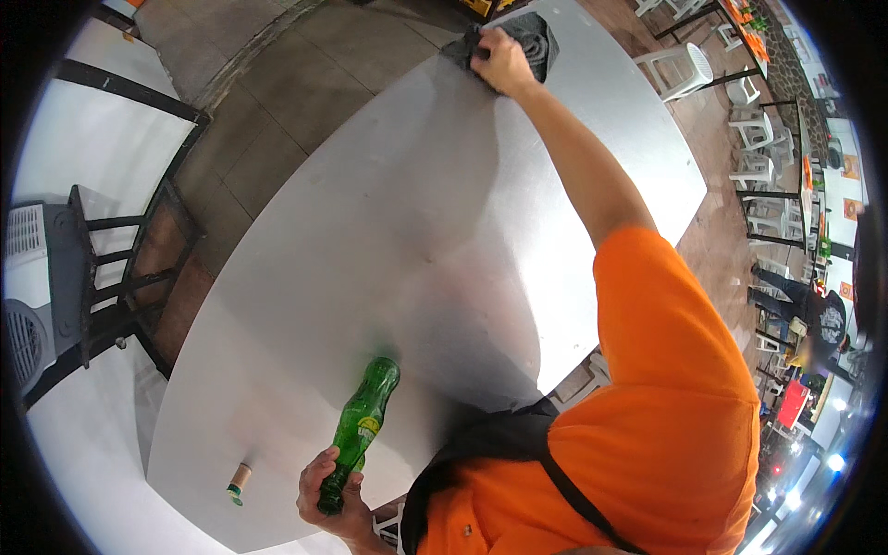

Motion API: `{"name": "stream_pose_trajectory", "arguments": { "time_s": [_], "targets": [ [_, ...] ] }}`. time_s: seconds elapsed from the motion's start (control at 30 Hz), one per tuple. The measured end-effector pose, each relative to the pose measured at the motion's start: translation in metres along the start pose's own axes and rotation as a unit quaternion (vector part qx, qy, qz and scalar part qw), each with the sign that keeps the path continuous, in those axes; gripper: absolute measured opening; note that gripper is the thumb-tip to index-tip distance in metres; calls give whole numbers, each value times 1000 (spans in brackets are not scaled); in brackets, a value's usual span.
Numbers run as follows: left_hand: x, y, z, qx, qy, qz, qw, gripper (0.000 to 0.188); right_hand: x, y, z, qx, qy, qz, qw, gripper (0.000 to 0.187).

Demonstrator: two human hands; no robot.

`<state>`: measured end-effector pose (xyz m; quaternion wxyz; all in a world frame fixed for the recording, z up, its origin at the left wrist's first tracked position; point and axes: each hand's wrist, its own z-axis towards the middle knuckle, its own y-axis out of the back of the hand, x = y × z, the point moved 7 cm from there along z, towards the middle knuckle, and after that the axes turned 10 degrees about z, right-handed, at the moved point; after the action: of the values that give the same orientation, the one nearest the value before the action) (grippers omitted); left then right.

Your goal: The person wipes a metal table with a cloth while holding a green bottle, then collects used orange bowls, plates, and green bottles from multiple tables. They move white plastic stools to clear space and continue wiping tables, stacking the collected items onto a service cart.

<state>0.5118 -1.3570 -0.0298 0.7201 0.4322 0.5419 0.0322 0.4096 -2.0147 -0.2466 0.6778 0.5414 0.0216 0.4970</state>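
Observation:
My left hand [335, 495] is closed around a green glass bottle [365, 416] with a yellow and green label. The bottle is tilted, and its far end is close to the metal tabletop [324, 250]; I cannot tell if they touch. My right arm reaches across to the table's far edge. There my right hand [504, 63] grips a crumpled dark grey cloth [532, 42] pressed on the surface. Left of the bottle, a small shaker [240, 481] with brown contents and a green cap is on the table.
White plastic chairs [680, 72] and long tables with orange items line the right side. A person in dark clothes [819, 314] stands farther off. At left, a grey-and-white appliance [42, 287] sits beside a black metal frame [139, 222].

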Motion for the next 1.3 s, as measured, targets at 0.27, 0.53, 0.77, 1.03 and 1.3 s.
{"name": "stream_pose_trajectory", "arguments": {
  "time_s": [0.27, 0.53, 0.77, 1.03, 1.3],
  "targets": [
    [5, -7, -3, -3, 31, -14, 999, 41, 14, -6, -7, -16, -20, 31, 999, 35],
    [3, 19, -49, -53, 32, -14, 998, 43, -1, 12, -10, 77, -16, -252, 965, 56],
    [-19, 59, -130, -106, 15, -24, 994, 42, 193, -15, -185, 227, 146, -59, 961, 54],
    [-19, 68, -256, -173, -88, 15, 981, 49, 377, 114, -544, 456, 236, 59, 856, 60],
    [-45, 34, -268, -155, -53, 31, 986, 40, 213, 169, -441, 351, 50, -31, 935, 58]
  ]
}}
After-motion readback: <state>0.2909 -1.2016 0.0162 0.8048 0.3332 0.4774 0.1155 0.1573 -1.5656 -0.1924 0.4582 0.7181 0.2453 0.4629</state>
